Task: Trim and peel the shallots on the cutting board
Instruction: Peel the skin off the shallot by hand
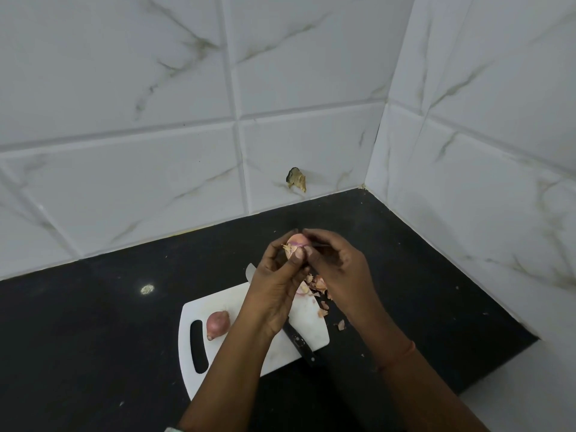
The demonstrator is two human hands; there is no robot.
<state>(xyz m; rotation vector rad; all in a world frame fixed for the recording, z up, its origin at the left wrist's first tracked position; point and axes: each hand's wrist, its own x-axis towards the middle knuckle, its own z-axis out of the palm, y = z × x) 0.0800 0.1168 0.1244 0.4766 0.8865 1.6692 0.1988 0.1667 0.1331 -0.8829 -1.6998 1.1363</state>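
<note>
My left hand (274, 275) is curled round the shallot in hand (297, 243), thumb and fingertips cupping it from below and from the left, raised above the far edge of the cutting board (249, 335). My right hand (335, 263) comes in from the right and pinches at the bulb's upper right side, where a thin strip of skin stands out toward the right; I judge I am pulling the papery layer off that way. The bulb lies right between the two hands, touching both, with its frayed end pointing left toward my left fingertips. Pale pink flesh shows on top, so the peel is partly off, I think.

Below my hands, loose peels (318, 285) lie heaped on the board's far right corner, with a few more scattered off its right edge onto the dark worktop (93, 322). The knife (297, 338) lies on the board under my left wrist, black handle toward me and to the right, blade tip showing beyond the board's far edge. It is nearer my left hand, though its handle points to my right side.

An unpeeled shallot (217, 324) rests on the board's left part, just beside the handle slot, well to the left of both hands, its long axis running roughly near to far. My left hand is the nearer one to it. Tiled wall (187, 120) backs the worktop.
</note>
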